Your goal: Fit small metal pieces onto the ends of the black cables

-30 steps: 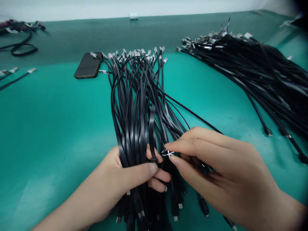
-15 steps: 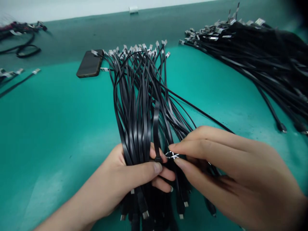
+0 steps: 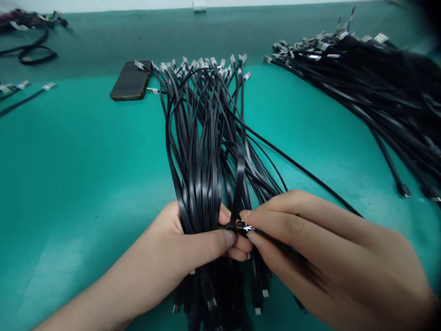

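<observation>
My left hand (image 3: 196,246) is wrapped round a bundle of flat black USB cables (image 3: 198,197), with the thumb across the front. A black cable tie (image 3: 238,184) rises from its small head beside that thumb tip, its tail standing up and curving over at the top. Between the thumb and fingertips of my right hand (image 3: 320,248) is a small shiny metal piece (image 3: 245,226), looped at the end. It meets the cable tie close to the head. Most of what the right palm encloses is hidden, so the metal piece's kind cannot be made out.
A phone (image 3: 132,82) lies at the back left of the green mat (image 3: 86,151), one cable's plug over its corner. A large heap of black cables (image 3: 372,78) spreads along the right. More cables (image 3: 37,48) lie at the far left.
My right hand has brought the metal piece slightly left, against the cable tie by its head. The tie's tail leans further right. The view has tilted a little.
</observation>
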`<state>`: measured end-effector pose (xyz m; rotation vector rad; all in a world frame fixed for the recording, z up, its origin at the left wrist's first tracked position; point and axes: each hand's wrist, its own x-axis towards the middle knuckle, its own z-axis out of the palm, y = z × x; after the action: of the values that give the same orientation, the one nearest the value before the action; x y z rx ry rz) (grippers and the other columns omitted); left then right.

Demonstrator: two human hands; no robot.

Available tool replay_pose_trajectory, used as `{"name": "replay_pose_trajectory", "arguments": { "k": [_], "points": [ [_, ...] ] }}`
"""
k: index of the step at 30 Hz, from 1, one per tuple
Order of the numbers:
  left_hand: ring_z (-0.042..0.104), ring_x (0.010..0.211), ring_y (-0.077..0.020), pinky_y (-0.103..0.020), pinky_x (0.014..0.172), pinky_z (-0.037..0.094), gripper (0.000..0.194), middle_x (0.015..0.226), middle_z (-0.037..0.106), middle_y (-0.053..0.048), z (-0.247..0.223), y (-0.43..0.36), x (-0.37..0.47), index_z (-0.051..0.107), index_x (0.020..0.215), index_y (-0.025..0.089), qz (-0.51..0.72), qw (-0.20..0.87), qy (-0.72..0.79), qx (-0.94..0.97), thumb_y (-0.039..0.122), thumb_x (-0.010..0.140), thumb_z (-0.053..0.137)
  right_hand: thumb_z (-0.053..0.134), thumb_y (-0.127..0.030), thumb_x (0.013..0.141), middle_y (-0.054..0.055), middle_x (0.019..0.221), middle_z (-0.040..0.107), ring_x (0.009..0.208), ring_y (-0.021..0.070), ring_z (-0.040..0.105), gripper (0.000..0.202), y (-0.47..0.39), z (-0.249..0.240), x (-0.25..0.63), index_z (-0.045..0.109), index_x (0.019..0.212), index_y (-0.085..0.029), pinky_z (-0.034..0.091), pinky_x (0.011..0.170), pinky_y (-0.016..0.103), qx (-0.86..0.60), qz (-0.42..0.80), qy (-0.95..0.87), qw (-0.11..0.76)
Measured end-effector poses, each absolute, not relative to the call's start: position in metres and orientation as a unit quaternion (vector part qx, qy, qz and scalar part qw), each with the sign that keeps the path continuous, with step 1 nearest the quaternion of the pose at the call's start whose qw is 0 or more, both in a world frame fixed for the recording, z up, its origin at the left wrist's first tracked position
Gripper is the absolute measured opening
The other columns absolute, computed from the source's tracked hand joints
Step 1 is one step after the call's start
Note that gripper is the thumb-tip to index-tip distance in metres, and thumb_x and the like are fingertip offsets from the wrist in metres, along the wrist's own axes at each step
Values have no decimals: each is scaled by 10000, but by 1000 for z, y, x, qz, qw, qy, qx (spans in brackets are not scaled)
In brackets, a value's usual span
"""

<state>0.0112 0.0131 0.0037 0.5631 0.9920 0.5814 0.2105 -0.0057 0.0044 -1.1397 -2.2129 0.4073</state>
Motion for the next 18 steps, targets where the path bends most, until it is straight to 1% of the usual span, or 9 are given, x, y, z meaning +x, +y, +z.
{"name": "replay_pose_trajectory", "arguments": {
  "k": [3, 5, 8, 12, 18],
  "points": [
    [760, 739, -127, -197, 757, 619, 129, 758, 809, -18, 2, 13, 11, 709, 798, 150, 268, 800, 461, 275, 34, 854, 705, 584, -144, 993, 3, 1011, 750, 826, 106, 739, 166, -6, 3, 211, 699, 1024, -260, 595, 659, 115, -429, 156, -837, 301],
    [757, 738, -127, -201, 758, 619, 131, 754, 803, -16, 2, 13, 11, 724, 795, 150, 267, 801, 459, 277, 36, 855, 702, 582, -134, 991, 1, 1008, 749, 820, 99, 736, 172, -6, 3, 211, 699, 1015, -259, 594, 677, 101, -428, 159, -837, 301],
    [754, 727, -121, -197, 754, 619, 157, 735, 796, -3, 3, 14, 11, 733, 789, 158, 266, 800, 465, 271, 16, 846, 695, 576, -135, 996, 3, 990, 750, 797, 99, 735, 177, -5, 2, 210, 701, 1012, -259, 594, 644, 101, -430, 162, -836, 301],
    [746, 742, -122, -196, 763, 614, 166, 746, 797, -11, 7, 15, 12, 735, 744, 153, 257, 792, 474, 287, 23, 839, 692, 575, -149, 998, 5, 985, 749, 779, 104, 739, 169, -6, 3, 211, 699, 1014, -263, 594, 609, 113, -433, 162, -831, 309],
    [736, 715, -116, -189, 738, 605, 151, 720, 789, 0, 7, 15, 14, 715, 759, 162, 265, 786, 481, 283, 25, 820, 695, 554, -152, 1008, -3, 989, 746, 793, 106, 738, 177, -7, 2, 212, 688, 990, -266, 593, 613, 120, -433, 173, -834, 296]
  ]
}}
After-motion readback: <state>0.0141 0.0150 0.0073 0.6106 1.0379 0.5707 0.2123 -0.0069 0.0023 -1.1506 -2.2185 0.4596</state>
